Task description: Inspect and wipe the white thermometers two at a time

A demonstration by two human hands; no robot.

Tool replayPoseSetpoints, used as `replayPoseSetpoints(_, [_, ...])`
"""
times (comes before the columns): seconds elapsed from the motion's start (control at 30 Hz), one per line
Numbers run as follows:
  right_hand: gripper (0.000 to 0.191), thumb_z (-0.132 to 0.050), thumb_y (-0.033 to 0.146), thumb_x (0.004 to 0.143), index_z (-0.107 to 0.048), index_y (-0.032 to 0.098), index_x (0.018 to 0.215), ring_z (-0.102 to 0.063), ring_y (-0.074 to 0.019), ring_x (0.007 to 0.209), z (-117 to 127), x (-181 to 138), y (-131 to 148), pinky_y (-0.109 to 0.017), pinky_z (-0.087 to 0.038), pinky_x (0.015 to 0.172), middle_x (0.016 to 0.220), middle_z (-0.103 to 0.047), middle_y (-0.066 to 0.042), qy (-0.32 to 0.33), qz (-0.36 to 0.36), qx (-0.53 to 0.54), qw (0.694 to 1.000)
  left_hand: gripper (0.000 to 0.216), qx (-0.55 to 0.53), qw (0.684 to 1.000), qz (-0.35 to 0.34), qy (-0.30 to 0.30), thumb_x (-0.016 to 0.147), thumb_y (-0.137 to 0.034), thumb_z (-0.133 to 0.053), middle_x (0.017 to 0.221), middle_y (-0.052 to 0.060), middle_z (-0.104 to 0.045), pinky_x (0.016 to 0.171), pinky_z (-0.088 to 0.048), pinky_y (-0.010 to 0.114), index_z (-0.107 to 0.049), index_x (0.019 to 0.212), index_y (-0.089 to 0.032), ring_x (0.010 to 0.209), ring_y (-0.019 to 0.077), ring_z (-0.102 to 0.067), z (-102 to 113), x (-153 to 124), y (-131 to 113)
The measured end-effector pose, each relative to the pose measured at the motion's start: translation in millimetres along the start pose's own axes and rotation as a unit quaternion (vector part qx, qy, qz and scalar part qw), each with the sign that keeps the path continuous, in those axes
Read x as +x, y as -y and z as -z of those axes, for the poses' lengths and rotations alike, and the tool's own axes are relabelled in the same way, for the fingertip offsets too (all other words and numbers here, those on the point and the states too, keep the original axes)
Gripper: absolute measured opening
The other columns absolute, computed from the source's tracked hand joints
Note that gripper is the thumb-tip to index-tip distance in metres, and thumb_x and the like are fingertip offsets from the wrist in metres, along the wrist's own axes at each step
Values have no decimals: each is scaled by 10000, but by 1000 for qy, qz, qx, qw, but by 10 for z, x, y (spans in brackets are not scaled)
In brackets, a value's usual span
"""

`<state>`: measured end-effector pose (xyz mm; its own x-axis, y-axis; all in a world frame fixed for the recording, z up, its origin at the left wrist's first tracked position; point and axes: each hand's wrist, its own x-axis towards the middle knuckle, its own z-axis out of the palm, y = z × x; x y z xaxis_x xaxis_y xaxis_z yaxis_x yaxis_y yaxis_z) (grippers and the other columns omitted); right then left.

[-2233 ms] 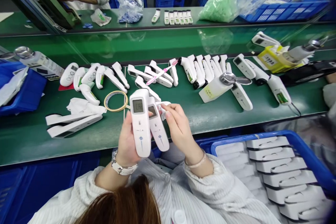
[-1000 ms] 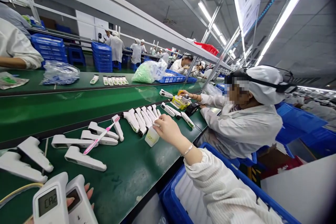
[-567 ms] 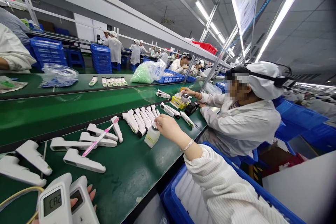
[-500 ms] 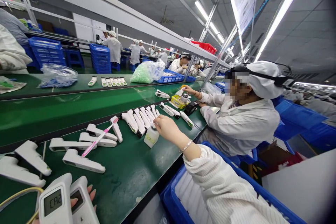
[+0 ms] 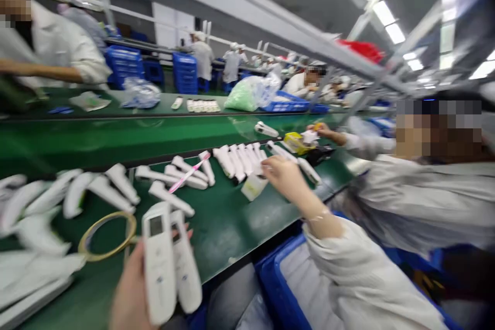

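Observation:
My left hand [image 5: 129, 289] is closed round two white handheld thermometers, a near thermometer [image 5: 159, 268] with a small dark screen and a second thermometer [image 5: 186, 268] beside it. Over the bench, my right hand [image 5: 284, 178] pinches the top of a small whitish bottle [image 5: 253, 187] with a yellowish-green label. The bottle leans, and the fingers hide its cap. Behind it lies a row of white thermometers [image 5: 240, 160]. Left of that, a pink-and-white toothbrush [image 5: 189, 172] rests across more thermometers [image 5: 172, 197]. The picture is blurred by motion.
A tape roll [image 5: 87, 247] lies left of my left hand, among more white thermometers [image 5: 110, 191]. A blue crate [image 5: 282, 278] stands below the bench edge. To the right a co-worker [image 5: 406, 185] reaches toward a yellow box [image 5: 294, 142]. Bags and parts lie across the green belt [image 5: 174, 136].
The view has swung left, bringing the tape roll and more thermometers into sight. My left hand has raised the two thermometers and turned them upright. My right hand stays at the bottle's top.

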<state>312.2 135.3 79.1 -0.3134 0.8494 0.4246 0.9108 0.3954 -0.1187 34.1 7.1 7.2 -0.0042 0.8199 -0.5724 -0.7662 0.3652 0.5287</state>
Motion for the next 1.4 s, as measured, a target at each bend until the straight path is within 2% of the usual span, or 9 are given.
replayPoseSetpoints(0.07, [129, -534, 179, 843, -646, 167, 906, -627, -191, 848, 88, -89, 168, -301, -484, 756, 926, -658, -84, -39, 37, 68, 996, 324, -28, 999, 17, 31, 847, -410, -481, 1022, 76, -707, 806, -540, 279, -701, 933, -188, 1017, 232, -631, -192, -111, 0])
replayPoseSetpoints(0.13, [103, -597, 178, 815, -647, 208, 900, -627, -163, 759, 164, -201, 371, -264, -490, 639, 885, -661, -54, -96, 91, 161, 978, 351, -37, 998, 0, 52, 860, -413, -474, 1020, 100, -701, 817, -533, 303, -696, 920, -147, 1004, 240, -633, -308, -127, -7])
replayPoseSetpoints(0.23, [178, -619, 101, 784, -639, 227, 909, -616, -131, 684, 221, -393, 727, -221, -464, 506, 849, -649, -37, -94, 163, 254, 949, 377, -50, 996, -14, 74, 877, -418, -457, 964, 94, -705, 769, -532, 268, -692, 885, -122, 909, 210, -658, -382, -124, 5])
replayPoseSetpoints(0.33, [213, -612, 24, 759, -627, 177, 906, -625, -133, 737, 178, -516, 1019, -226, -510, 600, 847, -646, -51, -77, 214, 290, 930, 380, -62, 993, -3, 98, 904, -390, -417, 825, 60, -710, 671, -524, 226, -688, 891, -123, 744, 159, -662, -438, -163, 48])
replayPoseSetpoints(0.4, [210, -620, 6, 747, -619, 143, 906, -622, -137, 767, 123, -530, 1115, -236, -520, 662, 851, -647, -67, -79, 227, 295, 925, 381, -77, 990, 7, 119, 916, -384, -392, 810, 45, -708, 672, -519, 226, -680, 951, -137, 726, 152, -657, -478, -192, 78])
replayPoseSetpoints(0.53, [204, -627, 14, 751, -616, 121, 925, -603, -145, 802, 38, -508, 1150, -252, -516, 704, 874, -640, -79, -93, 235, 278, 927, 372, -82, 987, 23, 135, 918, -374, -389, 782, 44, -702, 677, -509, 234, -673, 942, -135, 710, 158, -652, -532, -219, 126])
replayPoseSetpoints(0.8, [140, -620, 97, 799, -599, 114, 936, -572, -151, 804, -80, -646, 1215, -267, -504, 692, 894, -609, -82, -40, 235, 262, 935, 438, -84, 985, 44, 142, 922, -420, -346, 714, 60, -679, 694, -508, 265, -661, 896, -117, 716, 180, -651, -502, -207, 167])
replayPoseSetpoints(1.3, [78, -602, 87, 804, -592, 118, 875, -569, -157, 784, -83, -546, 1251, -273, -494, 681, 872, -615, -82, -59, 254, 229, 938, 420, -67, 990, 35, 121, 919, -418, -368, 710, 58, -675, 628, -505, 231, -667, 928, -123, 685, 163, -644, -466, -226, 166])
replayPoseSetpoints(1.4, [66, -600, 83, 802, -596, 121, 855, -565, -149, 757, -68, -548, 1257, -265, -488, 657, 849, -619, -73, -36, 265, 231, 936, 464, -69, 987, 54, 133, 919, -448, -344, 718, 63, -678, 625, -507, 234, -667, 964, -118, 678, 163, -643, -452, -235, 153])
